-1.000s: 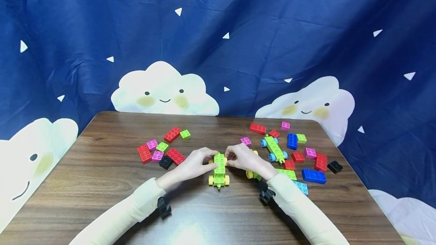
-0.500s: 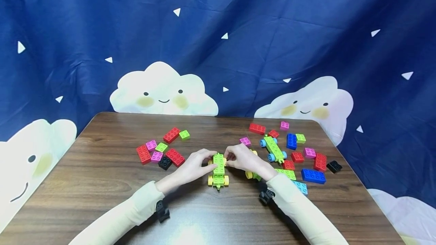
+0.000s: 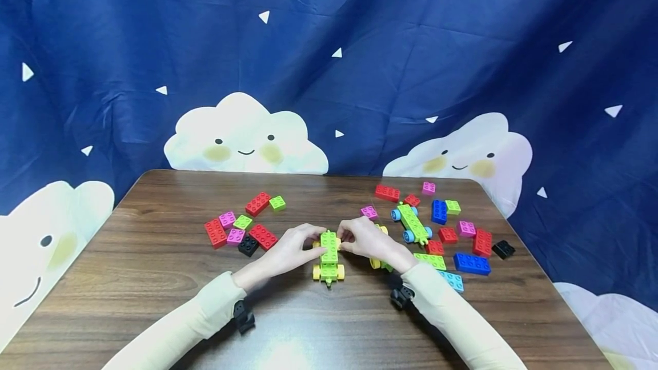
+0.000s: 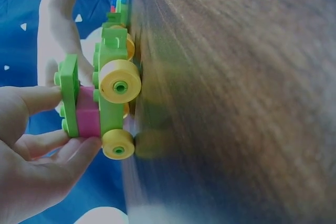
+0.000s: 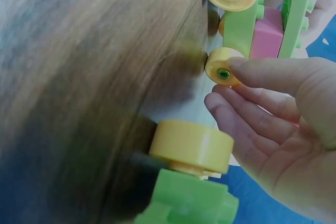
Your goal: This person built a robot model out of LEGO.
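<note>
A toy car base (image 3: 329,273), lime green with yellow wheels, stands in the middle of the table. A pink brick (image 4: 88,111) sits on it, topped by a lime green flat brick (image 3: 329,246) that bridges above the base. My left hand (image 3: 297,250) pinches this stack from the left, its thumb on the flat brick and fingertips by the pink brick's end. On the right, my right hand (image 3: 366,237) pinches a far yellow wheel (image 5: 220,59) between thumb and fingers. A second yellow-wheeled car base (image 3: 378,264) is partly hidden under the right hand.
A lime green car base with blue wheels (image 3: 413,224) lies at the right among several loose red, pink, green, blue and black bricks. At the left lie more bricks, including a black brick (image 3: 248,245) and a red brick (image 3: 264,236) near the left hand.
</note>
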The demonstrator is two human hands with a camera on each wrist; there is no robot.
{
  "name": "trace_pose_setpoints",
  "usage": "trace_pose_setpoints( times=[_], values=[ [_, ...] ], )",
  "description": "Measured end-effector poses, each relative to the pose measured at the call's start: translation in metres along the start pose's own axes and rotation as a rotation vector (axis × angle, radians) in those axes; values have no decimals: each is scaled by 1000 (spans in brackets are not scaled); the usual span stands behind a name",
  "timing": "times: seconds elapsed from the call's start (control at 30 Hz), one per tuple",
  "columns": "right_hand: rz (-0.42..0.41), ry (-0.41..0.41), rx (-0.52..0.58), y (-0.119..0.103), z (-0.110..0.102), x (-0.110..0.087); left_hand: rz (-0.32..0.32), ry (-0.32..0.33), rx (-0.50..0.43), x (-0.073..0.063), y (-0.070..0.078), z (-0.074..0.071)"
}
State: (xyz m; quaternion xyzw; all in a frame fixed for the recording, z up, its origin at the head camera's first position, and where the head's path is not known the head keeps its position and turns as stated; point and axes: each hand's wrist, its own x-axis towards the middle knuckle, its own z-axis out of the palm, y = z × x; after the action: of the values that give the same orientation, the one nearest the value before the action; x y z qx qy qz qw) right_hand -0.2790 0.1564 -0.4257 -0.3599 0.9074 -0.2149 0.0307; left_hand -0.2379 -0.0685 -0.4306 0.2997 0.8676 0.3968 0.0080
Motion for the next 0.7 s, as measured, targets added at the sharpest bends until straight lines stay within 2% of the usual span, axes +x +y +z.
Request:
trace_pose_setpoints(
  times=[0.7],
  values=[
    [-8,-14,13,-2,-4,-1,18,1,18,-3,-2,-3]
  ],
)
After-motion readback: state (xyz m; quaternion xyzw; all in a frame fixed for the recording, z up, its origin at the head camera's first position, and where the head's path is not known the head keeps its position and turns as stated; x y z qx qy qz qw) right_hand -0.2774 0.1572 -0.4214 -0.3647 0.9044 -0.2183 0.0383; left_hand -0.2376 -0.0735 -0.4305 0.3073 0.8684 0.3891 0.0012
